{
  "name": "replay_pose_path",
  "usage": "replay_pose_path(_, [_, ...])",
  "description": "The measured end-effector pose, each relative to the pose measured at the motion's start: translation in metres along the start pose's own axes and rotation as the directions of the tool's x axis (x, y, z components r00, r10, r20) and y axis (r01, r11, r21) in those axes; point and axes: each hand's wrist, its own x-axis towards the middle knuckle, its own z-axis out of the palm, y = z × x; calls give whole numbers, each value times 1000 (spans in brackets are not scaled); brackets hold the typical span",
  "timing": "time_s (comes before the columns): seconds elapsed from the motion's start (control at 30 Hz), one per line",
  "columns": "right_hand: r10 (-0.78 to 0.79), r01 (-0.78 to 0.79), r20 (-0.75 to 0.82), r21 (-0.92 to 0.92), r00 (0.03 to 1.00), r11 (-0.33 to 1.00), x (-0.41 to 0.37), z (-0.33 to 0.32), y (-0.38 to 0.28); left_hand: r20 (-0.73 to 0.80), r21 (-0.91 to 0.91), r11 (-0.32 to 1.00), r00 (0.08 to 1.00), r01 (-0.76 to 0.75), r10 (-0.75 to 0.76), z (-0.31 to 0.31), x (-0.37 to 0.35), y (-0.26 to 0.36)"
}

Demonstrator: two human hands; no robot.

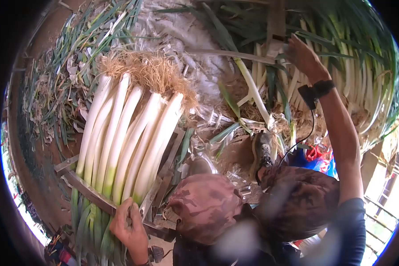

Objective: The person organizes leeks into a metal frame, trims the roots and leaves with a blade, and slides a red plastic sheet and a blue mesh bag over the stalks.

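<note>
A bundle of leeks (139, 128), white stalks with brown roots at the far end, lies across a wooden rack (91, 193) on the left. Their green leaves (93, 235) hang past its near bar. My left hand (131, 228) is closed at that bar, by the lower right of the bundle; its fingertips are pressed together, and what they hold is hidden. Over at the upper right my right hand (303, 57) reaches out with fingers stretched, beside a wooden post (275, 26) and close to the leaves of a large leek pile (348, 84). Nothing shows in it.
Leaf trimmings (60, 88) are heaped at the left. A loose leek (252, 91) slants across the middle, near a thin wooden bar (230, 53). My shoe (262, 150) and camouflage-covered knees are below. A black cable (309, 133) runs from my right wrist. A blue-and-red bag (317, 158) lies nearby.
</note>
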Motion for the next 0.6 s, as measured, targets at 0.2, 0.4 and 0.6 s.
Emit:
replay_pose_path(0.2, [-559,309,627,470,542,827,-110,25,-84,24,-7,992,991,-129,130,1,2,-4])
replay_pose_path(0.4, [-543,449,515,307,663,839,-292,6,-169,58,68,991,992,-116,112,-1,8,-3])
replay_pose_path(0.6, [-737,723,412,226,536,653,-485,-142,-158,2,101,958,963,-268,269,3,21,-28])
